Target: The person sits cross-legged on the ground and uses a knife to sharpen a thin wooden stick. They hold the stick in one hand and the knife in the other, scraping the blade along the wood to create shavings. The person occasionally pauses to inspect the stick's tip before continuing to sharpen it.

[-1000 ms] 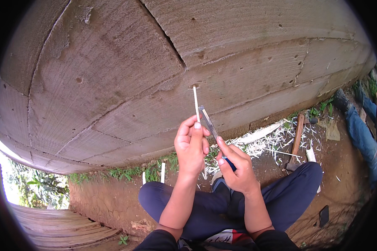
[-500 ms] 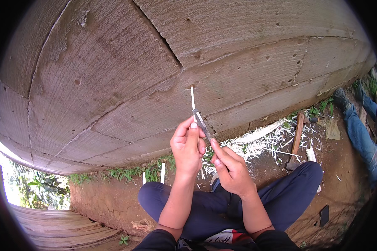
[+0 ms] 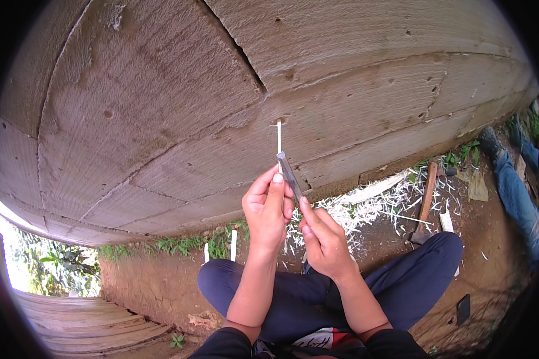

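Note:
My left hand [image 3: 268,206] is closed in a pinch around a thin pale wooden stick [image 3: 279,136]. The stick's far end meets the wall [image 3: 179,137] at a small hole. Lower down, my right hand [image 3: 325,242] grips a knife [image 3: 288,175] with a dark grey blade; its handle is hidden in the fingers. The blade lies slanted along the stick, its tip touching it just above my left thumb.
Pale shavings [image 3: 365,215] cover the ground below the wall. At the right lie a wooden-handled tool [image 3: 427,190], a pale wood piece [image 3: 446,221] and a black phone [image 3: 463,309]. Another person's jeans-clad leg [image 3: 516,194] reaches in. Pale strips [image 3: 233,244] stand by my left knee.
My right hand and the knife have shifted slightly, and the blade has turned a little on the stick. The view has moved slightly. Both hands keep their holds.

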Action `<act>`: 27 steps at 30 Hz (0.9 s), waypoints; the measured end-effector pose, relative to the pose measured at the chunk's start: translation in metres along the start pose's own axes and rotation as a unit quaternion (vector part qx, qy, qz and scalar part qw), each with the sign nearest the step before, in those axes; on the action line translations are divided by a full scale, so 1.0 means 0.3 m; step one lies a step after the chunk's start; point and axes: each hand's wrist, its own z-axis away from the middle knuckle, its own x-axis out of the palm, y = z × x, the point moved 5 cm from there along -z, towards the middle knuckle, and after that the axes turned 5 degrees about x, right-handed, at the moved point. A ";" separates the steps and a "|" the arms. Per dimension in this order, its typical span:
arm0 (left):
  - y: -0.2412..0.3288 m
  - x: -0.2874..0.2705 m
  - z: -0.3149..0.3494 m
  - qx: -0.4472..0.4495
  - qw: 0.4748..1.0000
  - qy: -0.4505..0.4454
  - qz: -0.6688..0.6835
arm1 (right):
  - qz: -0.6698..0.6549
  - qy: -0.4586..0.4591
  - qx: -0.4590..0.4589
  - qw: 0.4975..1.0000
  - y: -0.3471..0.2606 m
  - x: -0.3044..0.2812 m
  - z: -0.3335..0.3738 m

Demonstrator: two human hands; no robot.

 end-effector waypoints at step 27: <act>-0.004 -0.025 -0.015 -0.041 0.997 -0.047 0.053 | 0.046 0.059 -0.048 0.996 0.048 0.064 -0.017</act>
